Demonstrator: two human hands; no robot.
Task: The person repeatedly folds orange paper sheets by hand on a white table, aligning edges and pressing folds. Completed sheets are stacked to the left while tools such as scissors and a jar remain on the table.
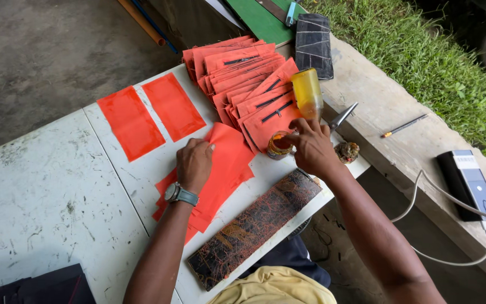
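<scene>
I see a small round open glue pot (279,144) near the worktop's (46,186) right edge. My right hand (312,147) has its fingers closed on it. My left hand (194,163) lies flat on a folded orange sheet (229,163). A bump could tip the pot and spill glue on the pile of orange pieces (248,84).

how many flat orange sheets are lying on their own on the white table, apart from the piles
2. One orange sheet lies at the far left, the other orange sheet right beside it, nearer the stack of zippered orange pieces. More may be hidden in the pile under the left hand.
</scene>
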